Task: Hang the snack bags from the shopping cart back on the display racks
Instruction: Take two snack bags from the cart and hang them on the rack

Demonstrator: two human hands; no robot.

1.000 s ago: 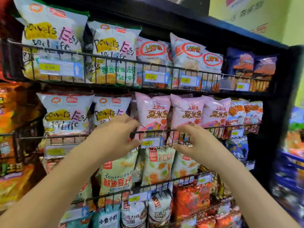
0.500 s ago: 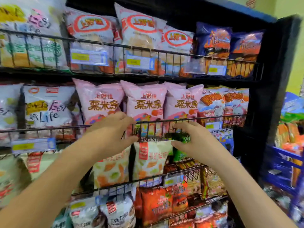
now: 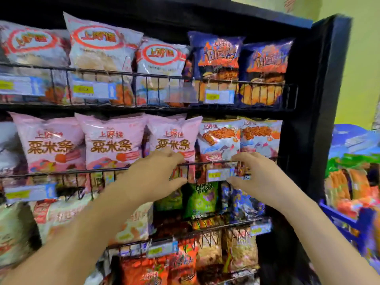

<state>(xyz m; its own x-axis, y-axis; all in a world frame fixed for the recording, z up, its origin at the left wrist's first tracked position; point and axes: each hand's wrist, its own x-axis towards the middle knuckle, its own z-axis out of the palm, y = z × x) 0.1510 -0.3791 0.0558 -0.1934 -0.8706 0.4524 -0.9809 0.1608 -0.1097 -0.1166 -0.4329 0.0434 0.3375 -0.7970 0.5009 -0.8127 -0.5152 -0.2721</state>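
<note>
At the display rack (image 3: 298, 130) — left hand (image 3: 158, 173) and right hand (image 3: 255, 173) are each gripping the wire rail (image 3: 205, 162), fingers curling over, thumbs under; green snack bag (image 3: 202, 199) is showing just below, between them.

Yellow-green wall (image 3: 362, 79) showed past display rack's (image 3: 320, 99) right edge; price labels (image 3: 219, 96) hung along its front rails

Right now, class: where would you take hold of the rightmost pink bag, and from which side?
Probably pinch the flat top seal of the rightmost pink bag, coming from the front and above. Its upper half stands free above the wire rail; its lower part sits behind that rail and the left hand.
</note>
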